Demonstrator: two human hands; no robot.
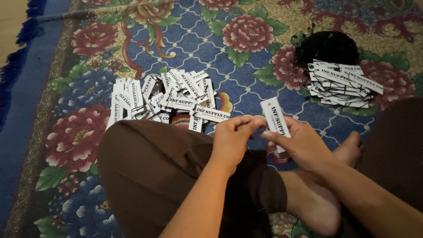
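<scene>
Fingertips of the right hand [304,143] pinch a white paper tag [275,117] upright above the lap while the left hand [232,136] nips at its top edge, where a loose grip could drop it among the unstrung tags [163,99].

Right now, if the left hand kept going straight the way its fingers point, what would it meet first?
The left hand points right, toward the white tag held in the right hand. It would likely meet that tag's lower part or the right fingertips first; they nearly touch already, though depth is unclear.
</scene>
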